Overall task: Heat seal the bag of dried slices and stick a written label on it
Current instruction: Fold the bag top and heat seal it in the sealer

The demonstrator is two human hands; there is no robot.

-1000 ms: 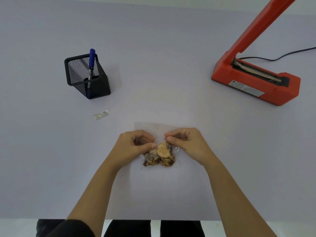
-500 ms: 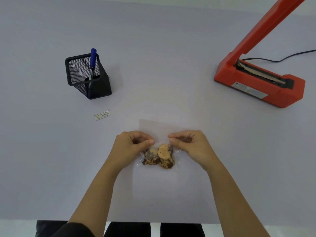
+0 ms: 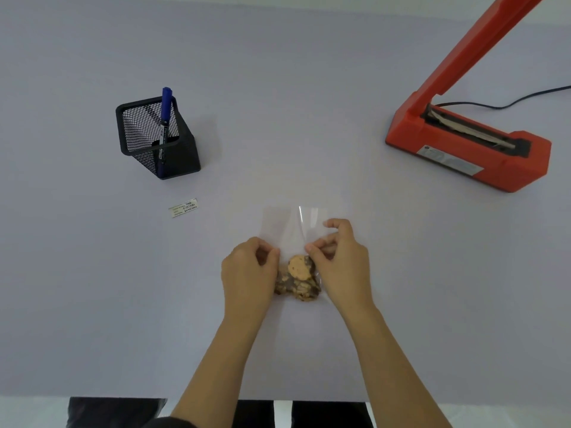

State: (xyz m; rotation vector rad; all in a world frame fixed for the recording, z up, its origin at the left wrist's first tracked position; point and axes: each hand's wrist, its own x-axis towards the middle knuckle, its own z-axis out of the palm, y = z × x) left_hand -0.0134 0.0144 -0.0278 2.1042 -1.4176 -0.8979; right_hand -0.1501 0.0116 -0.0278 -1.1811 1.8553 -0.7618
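Note:
A clear plastic bag point(image 3: 296, 227) lies on the table in front of me, its empty upper part pointing away. Brown and tan dried slices point(image 3: 299, 278) sit bunched at its near end. My left hand point(image 3: 250, 270) pinches the bag's left edge just above the slices. My right hand point(image 3: 341, 261) pinches the right edge, with the index finger raised. A small white label point(image 3: 183, 207) with writing lies flat to the left. The red heat sealer point(image 3: 469, 149) stands at the right with its arm lifted.
A black mesh pen holder point(image 3: 154, 137) with a blue marker point(image 3: 165, 112) stands at the left rear. The sealer's black cord point(image 3: 506, 104) runs off to the right. The table's near edge point(image 3: 123, 396) is close to my body.
Both hands have drawn slightly apart along the bag. The bag's upper part now lies flatter and catches a glint of light. The slices stay bunched at the near end.

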